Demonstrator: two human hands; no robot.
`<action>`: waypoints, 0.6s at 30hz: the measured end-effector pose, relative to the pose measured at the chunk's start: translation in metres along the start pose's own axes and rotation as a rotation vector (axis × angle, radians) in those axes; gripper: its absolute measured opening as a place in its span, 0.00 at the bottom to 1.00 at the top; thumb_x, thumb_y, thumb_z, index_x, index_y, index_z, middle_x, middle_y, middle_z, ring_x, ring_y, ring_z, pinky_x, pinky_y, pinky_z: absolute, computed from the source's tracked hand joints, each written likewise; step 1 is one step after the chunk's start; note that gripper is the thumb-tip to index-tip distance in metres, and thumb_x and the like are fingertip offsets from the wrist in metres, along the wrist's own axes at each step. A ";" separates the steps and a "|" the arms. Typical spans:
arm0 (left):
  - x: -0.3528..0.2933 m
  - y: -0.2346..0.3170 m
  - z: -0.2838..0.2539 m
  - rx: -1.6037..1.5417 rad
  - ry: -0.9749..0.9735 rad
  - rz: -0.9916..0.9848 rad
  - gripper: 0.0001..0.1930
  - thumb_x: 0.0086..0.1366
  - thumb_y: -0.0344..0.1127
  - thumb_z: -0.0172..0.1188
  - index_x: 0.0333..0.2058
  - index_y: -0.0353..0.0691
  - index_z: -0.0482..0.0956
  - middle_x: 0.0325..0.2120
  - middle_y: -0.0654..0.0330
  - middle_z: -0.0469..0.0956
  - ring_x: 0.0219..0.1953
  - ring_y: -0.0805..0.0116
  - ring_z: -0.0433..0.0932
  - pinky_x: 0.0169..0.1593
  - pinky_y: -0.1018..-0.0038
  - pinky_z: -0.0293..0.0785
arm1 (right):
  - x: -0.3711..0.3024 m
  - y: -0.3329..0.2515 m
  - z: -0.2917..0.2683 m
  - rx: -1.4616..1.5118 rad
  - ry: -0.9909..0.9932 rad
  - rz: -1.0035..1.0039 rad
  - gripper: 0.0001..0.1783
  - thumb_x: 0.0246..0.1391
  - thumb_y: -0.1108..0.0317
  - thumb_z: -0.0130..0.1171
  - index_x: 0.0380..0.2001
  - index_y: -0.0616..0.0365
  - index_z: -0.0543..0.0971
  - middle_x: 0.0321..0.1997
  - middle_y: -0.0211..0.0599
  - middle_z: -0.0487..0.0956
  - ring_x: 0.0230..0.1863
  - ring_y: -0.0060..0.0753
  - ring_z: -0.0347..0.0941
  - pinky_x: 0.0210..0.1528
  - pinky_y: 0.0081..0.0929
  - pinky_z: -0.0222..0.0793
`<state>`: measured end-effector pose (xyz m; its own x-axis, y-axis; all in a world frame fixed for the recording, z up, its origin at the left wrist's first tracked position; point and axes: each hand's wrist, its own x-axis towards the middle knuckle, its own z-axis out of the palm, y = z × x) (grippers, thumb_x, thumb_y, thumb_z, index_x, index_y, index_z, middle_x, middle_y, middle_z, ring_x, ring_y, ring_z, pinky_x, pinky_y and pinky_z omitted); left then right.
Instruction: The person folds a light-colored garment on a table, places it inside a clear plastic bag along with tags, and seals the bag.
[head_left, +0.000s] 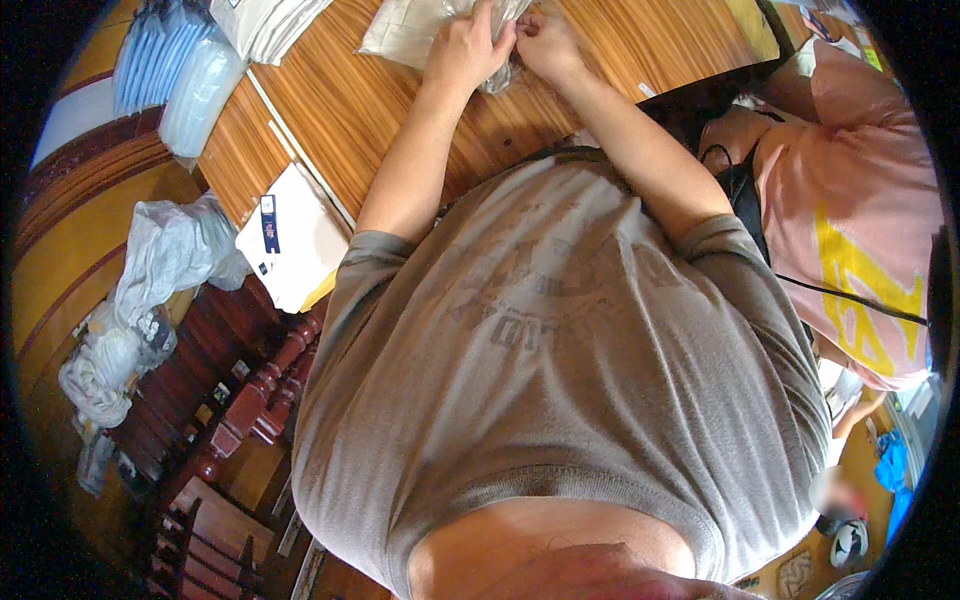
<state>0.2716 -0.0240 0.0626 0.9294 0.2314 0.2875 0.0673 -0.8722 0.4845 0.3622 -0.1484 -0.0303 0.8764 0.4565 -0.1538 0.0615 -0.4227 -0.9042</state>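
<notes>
At the far edge of the view, a clear plastic bag with a folded beige cloth item lies on the wooden table. My left hand is closed on the bag's crumpled plastic, its index finger pointing away from me. Right beside it, my right hand has its fingers curled in a pinch at the bag's right edge; the fingertips are partly hidden. The hands nearly touch. The far part of the bag is cut off by the picture's rim.
White folded garments and blue plastic-wrapped packs are stacked at the far left. A white garment with a dark label lies at the table's left end. Crumpled plastic hangs beyond it. At right stands a person in pink.
</notes>
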 end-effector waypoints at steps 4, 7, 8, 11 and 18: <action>0.002 0.001 -0.001 -0.024 -0.002 -0.010 0.15 0.69 0.43 0.61 0.43 0.38 0.72 0.25 0.39 0.80 0.28 0.34 0.81 0.31 0.46 0.79 | 0.011 0.003 -0.004 0.180 -0.234 0.220 0.18 0.61 0.66 0.60 0.50 0.66 0.83 0.41 0.44 0.86 0.39 0.32 0.81 0.46 0.32 0.78; 0.010 0.008 -0.008 0.006 -0.218 -0.122 0.17 0.70 0.41 0.59 0.49 0.34 0.74 0.38 0.35 0.82 0.41 0.34 0.82 0.45 0.47 0.81 | 0.015 0.006 -0.006 0.184 -0.286 0.288 0.18 0.60 0.66 0.61 0.50 0.66 0.83 0.40 0.44 0.86 0.39 0.32 0.81 0.45 0.32 0.77; 0.010 0.005 -0.004 0.057 -0.199 -0.080 0.17 0.70 0.44 0.59 0.47 0.35 0.75 0.34 0.37 0.82 0.37 0.35 0.83 0.41 0.48 0.82 | 0.015 0.006 -0.005 0.198 -0.270 0.300 0.19 0.60 0.66 0.61 0.50 0.66 0.83 0.39 0.44 0.86 0.39 0.31 0.82 0.44 0.31 0.77; 0.005 -0.009 0.007 0.150 -0.139 -0.003 0.17 0.71 0.46 0.57 0.42 0.35 0.79 0.25 0.40 0.83 0.30 0.37 0.85 0.33 0.50 0.84 | -0.009 -0.036 -0.015 -0.272 -0.106 0.009 0.19 0.58 0.65 0.62 0.49 0.66 0.83 0.37 0.43 0.86 0.38 0.30 0.81 0.43 0.29 0.77; 0.010 -0.001 0.014 0.130 -0.118 0.048 0.12 0.69 0.37 0.55 0.35 0.32 0.78 0.27 0.39 0.83 0.31 0.38 0.85 0.37 0.48 0.83 | 0.001 -0.009 -0.016 0.136 -0.188 0.240 0.19 0.61 0.66 0.62 0.52 0.65 0.82 0.40 0.42 0.86 0.41 0.32 0.82 0.46 0.31 0.78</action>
<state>0.2855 -0.0269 0.0529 0.9682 0.1427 0.2054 0.0609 -0.9312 0.3595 0.3702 -0.1563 -0.0160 0.7539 0.4984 -0.4280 -0.2112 -0.4330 -0.8763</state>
